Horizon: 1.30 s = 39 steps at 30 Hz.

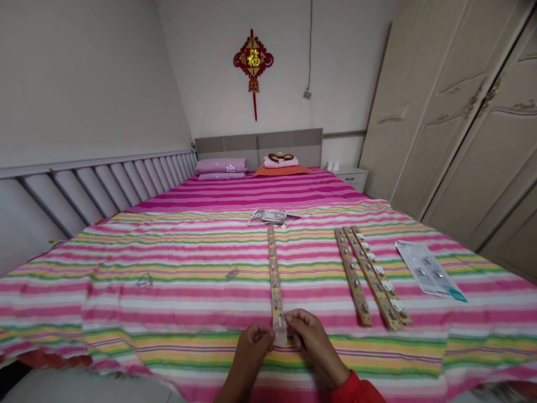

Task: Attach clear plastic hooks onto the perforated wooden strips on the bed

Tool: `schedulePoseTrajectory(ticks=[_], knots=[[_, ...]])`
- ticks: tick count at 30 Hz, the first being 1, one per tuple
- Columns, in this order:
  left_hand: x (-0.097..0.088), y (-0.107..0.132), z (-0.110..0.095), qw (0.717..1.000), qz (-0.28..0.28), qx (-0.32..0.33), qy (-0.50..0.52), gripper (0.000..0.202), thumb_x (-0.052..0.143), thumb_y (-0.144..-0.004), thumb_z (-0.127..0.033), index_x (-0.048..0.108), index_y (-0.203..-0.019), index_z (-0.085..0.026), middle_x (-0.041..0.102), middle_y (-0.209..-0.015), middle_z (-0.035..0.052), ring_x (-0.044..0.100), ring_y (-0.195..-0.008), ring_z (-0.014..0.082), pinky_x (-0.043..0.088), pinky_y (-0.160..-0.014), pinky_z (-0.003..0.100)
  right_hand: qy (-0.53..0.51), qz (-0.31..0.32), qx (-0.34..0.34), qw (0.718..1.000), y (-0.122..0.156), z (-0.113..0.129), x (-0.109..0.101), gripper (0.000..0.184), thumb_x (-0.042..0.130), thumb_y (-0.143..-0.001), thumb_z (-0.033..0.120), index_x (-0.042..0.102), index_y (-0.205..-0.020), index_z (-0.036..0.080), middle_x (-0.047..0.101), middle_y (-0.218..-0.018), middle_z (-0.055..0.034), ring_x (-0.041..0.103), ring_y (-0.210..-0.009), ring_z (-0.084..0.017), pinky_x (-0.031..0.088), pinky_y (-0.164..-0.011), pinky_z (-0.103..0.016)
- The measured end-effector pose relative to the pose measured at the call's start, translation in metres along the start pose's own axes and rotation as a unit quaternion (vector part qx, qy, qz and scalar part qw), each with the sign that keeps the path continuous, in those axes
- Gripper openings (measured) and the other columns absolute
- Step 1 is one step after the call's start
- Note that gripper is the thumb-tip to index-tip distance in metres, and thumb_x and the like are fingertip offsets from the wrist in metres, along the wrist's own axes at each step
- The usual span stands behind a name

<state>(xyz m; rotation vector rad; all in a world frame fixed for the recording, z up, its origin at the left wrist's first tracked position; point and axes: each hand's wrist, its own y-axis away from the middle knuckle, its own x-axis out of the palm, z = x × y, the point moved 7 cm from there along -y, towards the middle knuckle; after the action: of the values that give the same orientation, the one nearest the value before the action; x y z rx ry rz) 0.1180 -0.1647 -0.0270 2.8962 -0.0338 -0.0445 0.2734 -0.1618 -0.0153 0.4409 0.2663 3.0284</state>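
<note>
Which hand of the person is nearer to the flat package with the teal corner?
Right. The right hand is left of the flat package, with three strips between them; the left hand is farther left.

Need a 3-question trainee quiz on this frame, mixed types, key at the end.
1. Multiple choice: the left hand and right hand are at which part of the middle strip?
A) far end
B) near end
C) midpoint

2. Count: how many strips lie between the middle strip and the plastic package?

3. True or false: the plastic package lies to the left of the middle strip.

Key:
1. B
2. Three
3. False; it lies to the right.
</note>
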Motion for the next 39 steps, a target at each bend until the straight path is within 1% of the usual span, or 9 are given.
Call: schedulePoseTrajectory(ticks=[5, 8, 11, 15, 19, 25, 28, 34, 39], knots=[[0.001, 0.0, 0.007, 1.0, -0.019, 0.0, 0.025, 0.032, 0.071, -0.055, -0.046, 0.058, -0.058, -0.017, 0.055, -0.046, -0.0027, 0.049, -0.047, 0.011, 0.039, -0.053, 0.025, -0.001, -0.019, 0.017, 1.0, 0.008, -0.012, -0.006, 0.055, 0.071, -0.051, 0.066, 0.061, -0.064, 0.015, 0.062, -0.055, 0.001, 0.034, -0.026, -0.003, 0.016, -0.031, -0.02], [0.004, 0.002, 0.003, 1.0, -0.016, 0.002, 0.017, 0.035, 0.071, -0.055, -0.049, 0.059, -0.061, -0.017, 0.054, -0.047, -0.003, 0.049, -0.048, 0.0118, 0.039, -0.053, 0.025, 0.004, -0.029, 0.012, 1.0, 0.011, -0.014, -0.01, 0.055, 0.067, -0.056, 0.069, 0.061, -0.064, 0.015, 0.061, -0.055, 0.0018, 0.033, -0.027, -0.003, 0.017, -0.031, -0.02], [0.008, 0.009, -0.013, 0.999, 0.028, 0.021, -0.013, 0.033, 0.07, -0.057, -0.047, 0.059, -0.063, -0.016, 0.055, -0.052, -0.0025, 0.05, -0.051, 0.0119, 0.039, -0.054, 0.025, 0.024, -0.032, -0.018, 0.999, 0.011, -0.004, -0.013, 0.055, 0.063, -0.062, 0.07, 0.066, -0.067, 0.015, 0.056, -0.049, 0.0025, 0.036, -0.033, -0.006, 0.023, -0.034, -0.021], [0.017, 0.024, -0.043, 0.981, 0.127, 0.059, -0.133, 0.018, 0.064, -0.063, -0.032, 0.058, -0.063, -0.015, 0.051, -0.054, -0.0031, 0.046, -0.054, 0.01, 0.033, -0.053, 0.022, 0.084, 0.027, -0.087, 0.992, 0.017, 0.021, -0.006, 0.046, 0.071, -0.061, 0.061, 0.073, -0.07, 0.016, 0.064, -0.061, -0.0027, 0.054, -0.056, -0.015, 0.041, -0.051, -0.025], [0.018, 0.034, -0.06, 0.95, 0.181, 0.083, -0.239, 0.011, 0.056, -0.068, -0.024, 0.06, -0.066, -0.014, 0.05, -0.056, -0.0036, 0.043, -0.055, 0.0091, 0.031, -0.053, 0.021, 0.16, 0.086, -0.093, 0.979, 0.027, 0.025, 0.002, 0.038, 0.071, -0.065, 0.054, 0.074, -0.068, 0.016, 0.064, -0.059, -0.0032, 0.054, -0.055, -0.015, 0.041, -0.053, -0.026], [0.019, 0.033, -0.071, 0.935, 0.21, 0.112, -0.264, 0.01, 0.054, -0.068, -0.02, 0.063, -0.068, -0.014, 0.053, -0.058, -0.003, 0.046, -0.057, 0.01, 0.033, -0.054, 0.021, 0.258, 0.099, -0.144, 0.95, 0.041, 0.028, 0.005, 0.025, 0.07, -0.07, 0.041, 0.074, -0.063, 0.018, 0.061, -0.062, -0.0025, 0.05, -0.057, -0.013, 0.036, -0.052, -0.024], [0.018, 0.026, -0.072, 0.947, 0.189, 0.114, -0.234, 0.008, 0.057, -0.069, -0.022, 0.062, -0.066, -0.016, 0.055, -0.058, -0.0025, 0.049, -0.057, 0.0109, 0.035, -0.055, 0.021, 0.251, 0.095, -0.104, 0.958, 0.042, 0.018, 0.006, 0.024, 0.071, -0.068, 0.04, 0.069, -0.06, 0.017, 0.055, -0.053, 0.0011, 0.043, -0.049, -0.01, 0.03, -0.047, -0.023], [-0.008, 0.004, -0.064, 0.986, 0.02, 0.129, -0.101, 0.026, 0.059, -0.073, -0.043, 0.062, -0.075, -0.017, 0.062, -0.07, 0.0023, 0.056, -0.068, 0.0163, 0.043, -0.064, 0.025, 0.063, 0.057, 0.03, 0.996, 0.032, -0.016, 0.0, 0.042, 0.075, -0.055, 0.057, 0.06, -0.06, 0.018, 0.053, -0.041, 0.004, 0.044, -0.037, -0.009, 0.033, -0.041, -0.023], [-0.014, -0.006, -0.034, 0.991, 0.002, 0.091, -0.102, 0.034, 0.057, -0.072, -0.05, 0.059, -0.065, -0.017, 0.06, -0.062, 0.0022, 0.056, -0.064, 0.0171, 0.043, -0.063, 0.027, -0.012, -0.022, 0.054, 0.998, 0.024, -0.023, -0.009, 0.038, 0.08, -0.05, 0.048, 0.062, -0.057, 0.016, 0.054, -0.04, 0.0036, 0.043, -0.036, -0.007, 0.03, -0.039, -0.02]])
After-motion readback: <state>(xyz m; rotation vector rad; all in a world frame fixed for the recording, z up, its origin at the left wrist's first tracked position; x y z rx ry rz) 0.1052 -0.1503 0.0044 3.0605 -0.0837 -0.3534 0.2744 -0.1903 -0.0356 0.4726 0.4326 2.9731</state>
